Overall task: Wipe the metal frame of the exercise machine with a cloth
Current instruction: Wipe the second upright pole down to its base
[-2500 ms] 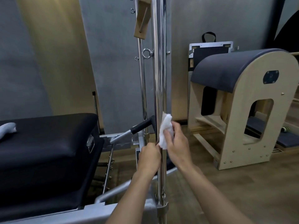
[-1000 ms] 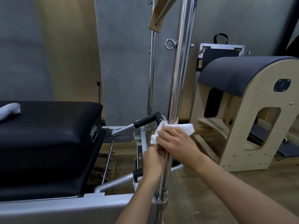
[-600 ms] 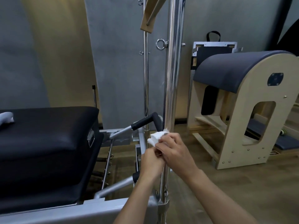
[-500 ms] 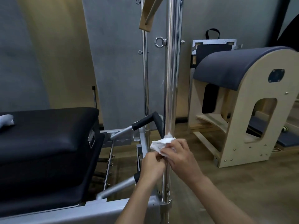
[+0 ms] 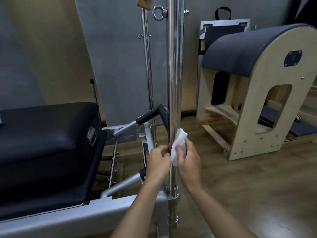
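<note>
Head view, looking forward and down: pressing a crumpled white cloth (image 5: 178, 145) against the right side of the upright chrome post (image 5: 174, 74) with the right grip (image 5: 187, 158), clenching round the cloth's lower half, with its upper end sticking up free beside the metal. Clasping the same post with the left grip (image 5: 158, 159), curling in from the left at the cloth's level, fingertips touching the cloth's edge. Working low on the post, a little above the bracket fixing it to the grey frame rail (image 5: 68, 219). Standing behind the post: a thinner chrome rod (image 5: 147, 66), also upright, and a black-padded foot bar (image 5: 151, 115) slanting up toward it. Jutting from the post's left side near the top edge: a steel eye ring (image 5: 158, 13). Lying to the left, well apart from the cloth: a black padded carriage (image 5: 46, 134) sitting above the rail. Standing to the right on the wooden floor (image 5: 240, 186), well apart: a pale wooden barrel (image 5: 257, 83) with a dark blue cushioned top.
</note>
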The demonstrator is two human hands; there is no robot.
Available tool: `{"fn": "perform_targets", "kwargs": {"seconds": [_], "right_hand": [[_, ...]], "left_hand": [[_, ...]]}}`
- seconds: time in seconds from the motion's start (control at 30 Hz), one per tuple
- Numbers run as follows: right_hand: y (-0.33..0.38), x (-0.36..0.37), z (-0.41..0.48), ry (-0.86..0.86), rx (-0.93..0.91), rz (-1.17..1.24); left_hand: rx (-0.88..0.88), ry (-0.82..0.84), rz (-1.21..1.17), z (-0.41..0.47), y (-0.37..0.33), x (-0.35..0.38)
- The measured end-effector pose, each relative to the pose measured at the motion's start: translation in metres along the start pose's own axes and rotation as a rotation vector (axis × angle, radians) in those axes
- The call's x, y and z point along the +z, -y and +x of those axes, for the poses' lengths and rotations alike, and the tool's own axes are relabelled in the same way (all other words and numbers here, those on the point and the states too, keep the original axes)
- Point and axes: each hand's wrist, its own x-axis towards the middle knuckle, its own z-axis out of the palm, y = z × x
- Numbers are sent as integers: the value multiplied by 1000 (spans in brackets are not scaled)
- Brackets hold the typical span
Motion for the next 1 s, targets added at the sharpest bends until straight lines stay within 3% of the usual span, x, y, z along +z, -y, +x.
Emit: {"fn": "perform_targets", "kwargs": {"seconds": [0.13,0.3,0.53,0.63,0.83,1.0], "right_hand": [[3,-10,10,26,-11,-19],[33,-11,25,-100,-118,33],[-14,-4,-4,72,15,-100],[-14,-7,-6,50,6,-148],[25,-5,13,-147,-334,-254],[-8,-9,0,-32,-525,-442]], "left_hand": [[24,13,-40,-2,-2,0],[7,-9,-59,-1,5,0],[20,-14,-28,-2,3,4],[12,-25,-31,-2,6,6],[21,-81,-63,-1,12,8],[7,-142,-45,2,20,13]]}}
